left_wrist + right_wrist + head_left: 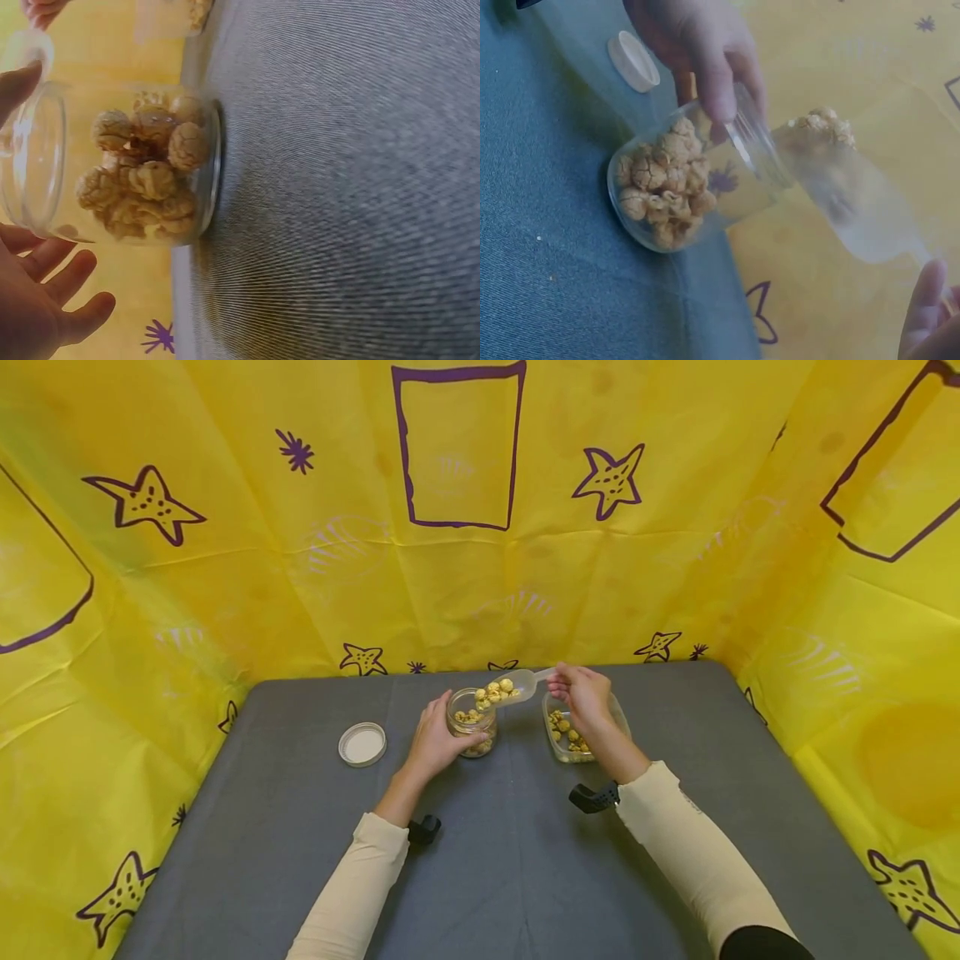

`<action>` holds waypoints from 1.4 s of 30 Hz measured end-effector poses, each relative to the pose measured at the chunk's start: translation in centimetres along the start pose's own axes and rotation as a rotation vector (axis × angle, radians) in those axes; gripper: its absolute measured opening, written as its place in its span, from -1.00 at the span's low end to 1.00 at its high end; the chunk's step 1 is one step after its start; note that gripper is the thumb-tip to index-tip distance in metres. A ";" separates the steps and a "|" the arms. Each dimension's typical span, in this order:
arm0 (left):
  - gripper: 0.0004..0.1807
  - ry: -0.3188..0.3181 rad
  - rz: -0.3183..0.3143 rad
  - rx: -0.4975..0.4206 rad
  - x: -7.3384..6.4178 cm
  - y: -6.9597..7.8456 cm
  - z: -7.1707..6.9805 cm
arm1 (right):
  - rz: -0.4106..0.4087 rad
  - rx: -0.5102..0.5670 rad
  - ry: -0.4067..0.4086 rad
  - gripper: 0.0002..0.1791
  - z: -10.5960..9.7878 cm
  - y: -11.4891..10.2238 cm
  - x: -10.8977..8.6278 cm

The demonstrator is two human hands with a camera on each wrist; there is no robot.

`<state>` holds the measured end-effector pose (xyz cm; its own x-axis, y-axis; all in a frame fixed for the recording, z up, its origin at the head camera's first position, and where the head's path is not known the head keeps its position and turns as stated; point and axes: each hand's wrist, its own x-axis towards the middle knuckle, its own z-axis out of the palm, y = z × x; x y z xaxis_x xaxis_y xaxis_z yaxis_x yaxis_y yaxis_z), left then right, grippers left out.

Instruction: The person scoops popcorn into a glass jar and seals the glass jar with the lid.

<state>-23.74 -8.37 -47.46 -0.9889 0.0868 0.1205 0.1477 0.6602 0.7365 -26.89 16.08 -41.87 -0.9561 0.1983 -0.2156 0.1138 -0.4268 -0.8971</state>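
A clear glass jar (56, 165), partly filled with caramel popcorn (664, 176), stands upright on the grey cloth. My left hand (438, 739) holds it near the rim, thumb on one side and fingers on the other. My right hand (583, 693) pinches the handle of a translucent plastic scoop (528, 685). Several popcorn balls (495, 691) lie in the scoop, whose front end is over the jar's mouth. Below the right hand sits a clear square tub (561, 753) with more popcorn in it, partly hidden by that hand and wrist.
A white round lid (362, 745) lies on the cloth-covered table (300, 843), left of the jar. Yellow patterned curtains (465, 577) close off the back and both sides. Dark camera mounts (592, 797) stick out from the wrists.
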 end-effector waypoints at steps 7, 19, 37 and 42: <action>0.09 -0.007 -0.017 -0.007 0.1 -0.9 0.3 | -0.117 -0.114 0.014 -0.81 1.6 -0.4 -0.3; 0.03 -0.010 -0.033 -0.025 0.2 -1.2 0.6 | -0.412 -0.386 -0.077 -0.73 4.7 -0.8 -1.3; 0.02 -0.031 -0.052 -0.036 0.2 -1.3 0.5 | -0.477 -0.406 -0.102 -0.73 4.3 -0.5 -1.2; 0.02 -0.029 -0.057 -0.039 0.2 -1.3 0.5 | -0.506 -0.346 -0.091 -0.77 4.4 -1.5 -2.3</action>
<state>-24.13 -8.84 -48.75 -0.9957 0.0717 0.0588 0.0910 0.6350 0.7671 -26.10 12.37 -38.28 -0.9320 0.2188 0.2888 -0.2928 0.0147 -0.9561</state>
